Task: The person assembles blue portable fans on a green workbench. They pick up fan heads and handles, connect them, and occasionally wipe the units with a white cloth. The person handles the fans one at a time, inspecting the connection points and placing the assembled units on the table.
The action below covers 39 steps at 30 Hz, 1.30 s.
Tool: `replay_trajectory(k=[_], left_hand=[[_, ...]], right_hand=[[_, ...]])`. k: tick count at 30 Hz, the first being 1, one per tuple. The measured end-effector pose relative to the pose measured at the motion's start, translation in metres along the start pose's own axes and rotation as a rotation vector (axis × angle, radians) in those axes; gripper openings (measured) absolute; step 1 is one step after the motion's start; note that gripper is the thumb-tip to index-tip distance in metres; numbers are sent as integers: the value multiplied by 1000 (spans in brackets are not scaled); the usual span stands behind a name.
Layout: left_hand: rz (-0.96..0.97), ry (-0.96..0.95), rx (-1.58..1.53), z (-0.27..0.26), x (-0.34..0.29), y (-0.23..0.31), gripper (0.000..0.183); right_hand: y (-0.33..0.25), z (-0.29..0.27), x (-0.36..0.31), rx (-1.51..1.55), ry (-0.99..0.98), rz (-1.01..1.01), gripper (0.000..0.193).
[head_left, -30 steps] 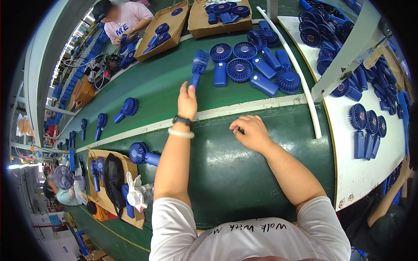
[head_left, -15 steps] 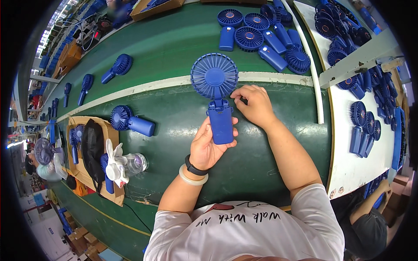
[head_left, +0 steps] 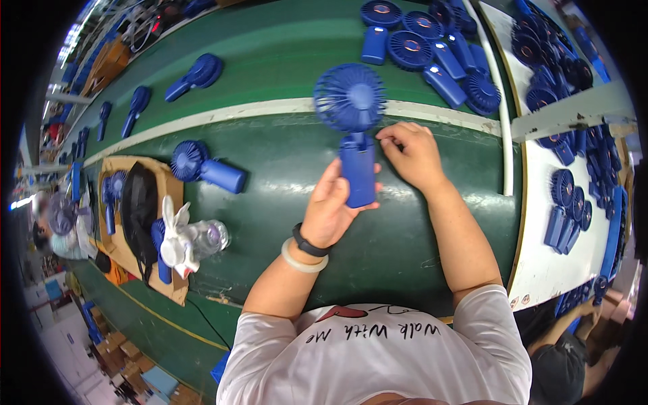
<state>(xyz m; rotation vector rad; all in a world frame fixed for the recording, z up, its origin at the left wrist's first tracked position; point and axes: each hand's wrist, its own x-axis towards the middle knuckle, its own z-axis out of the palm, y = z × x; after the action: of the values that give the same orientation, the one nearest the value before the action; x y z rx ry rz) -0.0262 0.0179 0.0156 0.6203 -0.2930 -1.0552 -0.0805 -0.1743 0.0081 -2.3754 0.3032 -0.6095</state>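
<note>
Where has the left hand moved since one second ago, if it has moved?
Yes, nearer: the left hand, holding the blue handheld fan, was beyond the white strip and now is on its near side.

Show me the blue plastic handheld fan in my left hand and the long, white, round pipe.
Held blue plastic handheld fan [head_left: 358, 152]: head view, on the upper part of its handle.
Long, white, round pipe [head_left: 506, 142]: head view, on its lower half.
</note>
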Motion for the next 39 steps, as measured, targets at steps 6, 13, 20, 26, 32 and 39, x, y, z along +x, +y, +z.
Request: replay_trajectory(k=[6,13,20,26,32,39], left_hand=[[-54,-71,156,41,-39,19,63],[-7,-201,149,42,-118,56,70],[169,-28,88,31,-161,75,67],[557,178,167,-1,-188,107,51],[856,425,532,-18,-173,109,58],[822,418,664,-29,-149,94,61]], right_hand=[[-19,17,-9,-253,153,-36,9],[-157,131,-14,365,-404,-408,73],[-227,209,4,765,-570,-131,100],[-197,149,-10,1190,-558,253,81],[-235,62,-9,-229,-66,-608,43],[-244,51,-25,-629,72,-542,27]])
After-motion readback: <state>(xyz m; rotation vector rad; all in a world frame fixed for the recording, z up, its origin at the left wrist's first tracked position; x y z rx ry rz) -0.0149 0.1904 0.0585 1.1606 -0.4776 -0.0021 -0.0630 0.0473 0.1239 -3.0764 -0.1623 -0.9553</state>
